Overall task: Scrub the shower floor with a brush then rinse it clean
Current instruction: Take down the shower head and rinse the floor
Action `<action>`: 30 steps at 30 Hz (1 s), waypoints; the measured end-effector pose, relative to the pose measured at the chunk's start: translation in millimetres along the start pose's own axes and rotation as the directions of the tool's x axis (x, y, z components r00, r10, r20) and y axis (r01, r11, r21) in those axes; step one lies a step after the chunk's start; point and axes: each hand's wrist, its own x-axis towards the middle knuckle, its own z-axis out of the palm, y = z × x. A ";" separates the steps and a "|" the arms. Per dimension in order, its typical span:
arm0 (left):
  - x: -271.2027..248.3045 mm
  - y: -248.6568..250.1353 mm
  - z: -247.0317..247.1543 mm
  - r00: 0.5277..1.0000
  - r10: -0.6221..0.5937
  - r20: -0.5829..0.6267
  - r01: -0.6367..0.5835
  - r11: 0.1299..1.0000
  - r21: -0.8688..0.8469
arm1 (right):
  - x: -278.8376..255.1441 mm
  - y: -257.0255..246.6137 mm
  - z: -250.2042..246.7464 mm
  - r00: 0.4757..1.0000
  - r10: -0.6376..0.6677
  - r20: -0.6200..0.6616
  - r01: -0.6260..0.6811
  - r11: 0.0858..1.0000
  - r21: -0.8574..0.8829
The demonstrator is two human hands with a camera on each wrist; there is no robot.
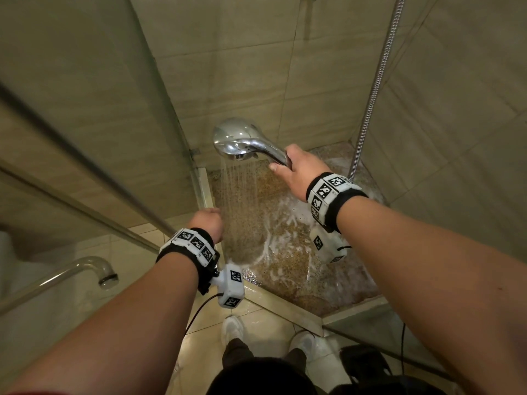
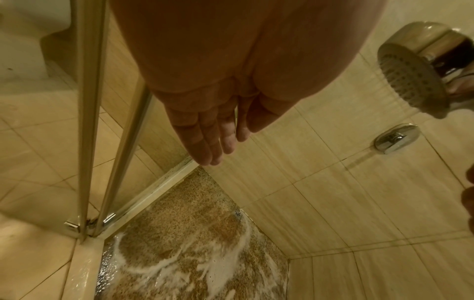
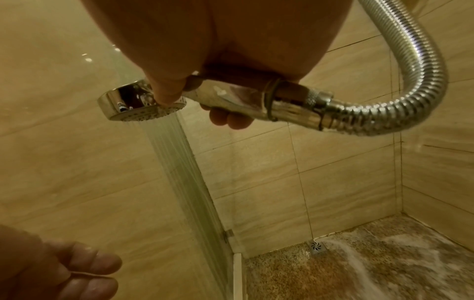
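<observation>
My right hand (image 1: 296, 169) grips the handle of a chrome shower head (image 1: 238, 138), held high with its face down. Water streams from the shower head (image 3: 142, 107) onto the speckled brown shower floor (image 1: 285, 252). White foam streaks spread over the wet shower floor (image 2: 179, 263). My left hand (image 1: 209, 222) hangs near the glass door's edge, holding nothing. In the left wrist view its fingers (image 2: 205, 142) point straight down and the shower head (image 2: 415, 81) sprays at the right. No brush is in view.
A ribbed metal hose (image 1: 373, 89) runs up the right wall from the handle. A square drain (image 3: 317, 246) sits in the floor's far corner. A glass door (image 1: 85, 124) with a metal frame stands left. A mixer valve (image 2: 396, 139) is on the tiled wall. My shoes (image 1: 232, 329) stand outside the raised curb.
</observation>
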 end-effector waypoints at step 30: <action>-59.6 51.8 1.8 0.954 0.287 0.082 -0.298 0.920 0.255 | -18.5 30.4 -16.0 0.997 0.015 0.070 -0.009 0.997 -0.079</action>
